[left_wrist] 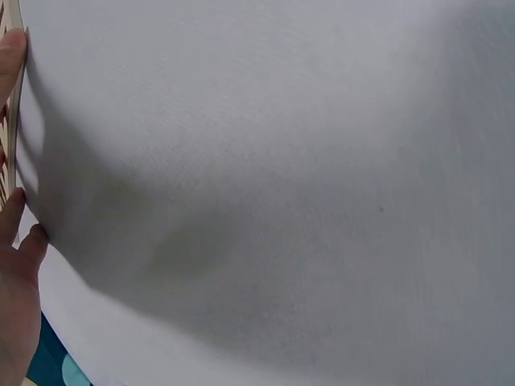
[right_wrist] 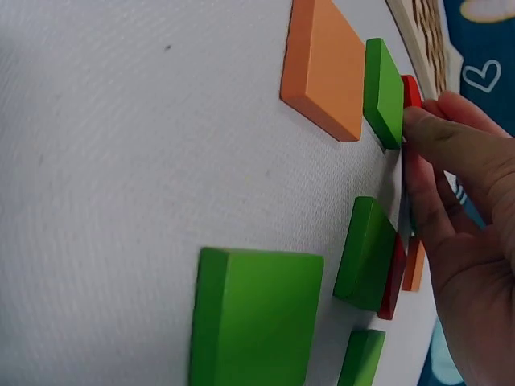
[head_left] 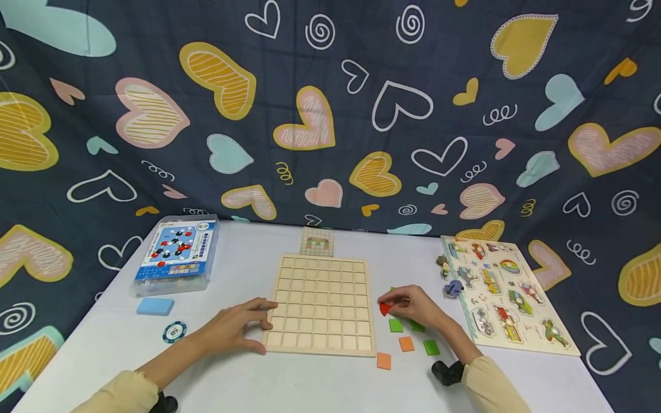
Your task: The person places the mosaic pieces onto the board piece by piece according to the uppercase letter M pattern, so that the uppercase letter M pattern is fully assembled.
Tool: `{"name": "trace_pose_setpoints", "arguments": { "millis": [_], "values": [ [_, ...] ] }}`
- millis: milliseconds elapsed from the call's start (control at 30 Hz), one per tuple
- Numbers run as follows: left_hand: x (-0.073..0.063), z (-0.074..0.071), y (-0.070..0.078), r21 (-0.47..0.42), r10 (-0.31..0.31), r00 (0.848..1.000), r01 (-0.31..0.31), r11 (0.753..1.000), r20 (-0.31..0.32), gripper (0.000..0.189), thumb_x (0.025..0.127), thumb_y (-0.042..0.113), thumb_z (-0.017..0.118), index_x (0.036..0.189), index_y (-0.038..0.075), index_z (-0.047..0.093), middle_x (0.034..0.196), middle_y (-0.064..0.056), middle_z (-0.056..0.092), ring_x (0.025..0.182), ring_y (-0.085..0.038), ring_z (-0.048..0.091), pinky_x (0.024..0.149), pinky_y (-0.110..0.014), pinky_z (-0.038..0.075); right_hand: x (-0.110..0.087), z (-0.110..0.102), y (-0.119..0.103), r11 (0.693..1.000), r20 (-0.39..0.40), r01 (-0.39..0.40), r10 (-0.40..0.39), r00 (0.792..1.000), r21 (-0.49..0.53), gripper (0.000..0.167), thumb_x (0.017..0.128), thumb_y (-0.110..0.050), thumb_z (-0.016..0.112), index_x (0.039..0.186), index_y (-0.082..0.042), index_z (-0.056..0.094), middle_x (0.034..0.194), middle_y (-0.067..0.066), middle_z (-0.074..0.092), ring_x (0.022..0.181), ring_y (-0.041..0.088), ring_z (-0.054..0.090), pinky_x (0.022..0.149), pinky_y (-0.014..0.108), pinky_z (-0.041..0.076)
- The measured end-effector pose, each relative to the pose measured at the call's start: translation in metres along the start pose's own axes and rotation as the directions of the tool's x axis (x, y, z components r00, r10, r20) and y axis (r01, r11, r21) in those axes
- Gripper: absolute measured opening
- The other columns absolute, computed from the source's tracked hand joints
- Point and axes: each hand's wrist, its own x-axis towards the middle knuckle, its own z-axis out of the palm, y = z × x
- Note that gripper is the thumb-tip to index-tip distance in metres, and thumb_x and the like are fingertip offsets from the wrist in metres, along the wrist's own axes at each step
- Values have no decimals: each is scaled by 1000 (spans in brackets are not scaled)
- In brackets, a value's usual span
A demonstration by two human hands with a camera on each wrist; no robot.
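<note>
On the white table lies a wooden grid board [head_left: 321,351] with rows of square recesses. My left hand [head_left: 234,326] rests at its left edge, fingertips on the rim and thumb by the lower left corner. To the right of the board, my right hand [head_left: 415,305] pinches a red tile [head_left: 384,308] between thumb and fingers. Around that hand lie green tiles [head_left: 395,325] and orange tiles [head_left: 407,344]. In the right wrist view, a red tile [right_wrist: 393,277] peeks out behind a green tile [right_wrist: 366,253], below the fingers.
A small pattern card [head_left: 317,242] lies behind the board. At left are a boxed molecule set [head_left: 175,252], a blue block [head_left: 155,306] and a poker chip [head_left: 174,332]. A picture puzzle board [head_left: 508,298] lies at right, with small figures [head_left: 453,288] beside it.
</note>
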Motion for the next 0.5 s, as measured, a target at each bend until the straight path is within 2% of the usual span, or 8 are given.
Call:
{"name": "trace_pose_setpoints", "arguments": {
  "millis": [100,233,500],
  "values": [
    [1,1,-1,-6,-2,1000,2,1000,4,37,69,58,73,91,31,64,137,-2,53,124,-33,51,81,-47,53,-1,1,1,1000,-27,-20,20,999,12,27,83,2,70,110,-2,69,97,8,67,81,14,59,74,22,54],
    [0,3,-2,-33,-19,1000,20,999,20,37,69,58,73,92,30,65,138,-5,53,128,-41,45,84,-57,51,0,6,3,998,-73,-58,60,996,22,26,84,1,70,110,-2,68,95,7,66,80,14,59,74,21,54],
    [-2,4,0,-70,-36,999,37,997,15,35,69,55,74,91,31,64,139,-6,53,129,-43,43,86,-62,47,0,15,1,999,-195,-50,52,979,12,24,81,9,69,105,7,67,89,17,67,76,25,62,69,26,56]
  ]
}}
